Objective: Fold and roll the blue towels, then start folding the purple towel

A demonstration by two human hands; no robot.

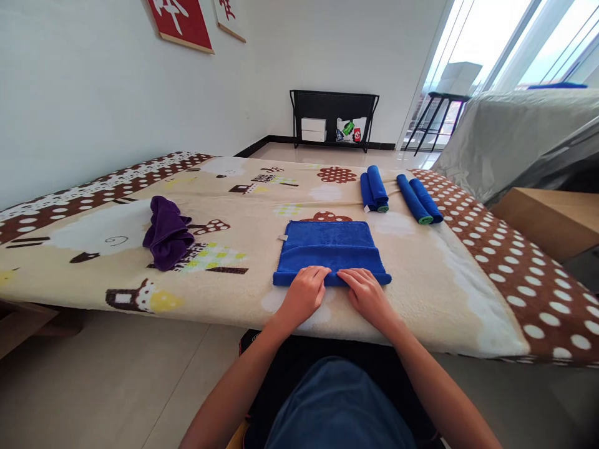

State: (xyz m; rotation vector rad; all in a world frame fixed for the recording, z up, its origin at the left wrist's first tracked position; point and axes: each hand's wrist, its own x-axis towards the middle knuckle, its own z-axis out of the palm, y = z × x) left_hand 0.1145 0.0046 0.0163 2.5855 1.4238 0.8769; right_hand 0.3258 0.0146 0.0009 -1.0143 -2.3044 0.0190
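Note:
A blue towel [327, 235] lies spread on the blanket in front of me, its near edge turned into a roll and a small white tag at its left side. My left hand [306, 291] grips the middle of that rolled edge, fingertips closed over it. Just to the right, my right hand [367, 294] holds the same roll, its fingers bent on top and pointing inward. The two sets of fingertips nearly meet. Both thumbs are partly hidden.
Rolled blue towels [374, 188] lie at the back right, with more blue rolls [420, 199] beside them. A crumpled purple cloth [169, 234] rests at the left on the patterned blanket [253, 293]. A cardboard box [552, 218] stands beyond the right edge.

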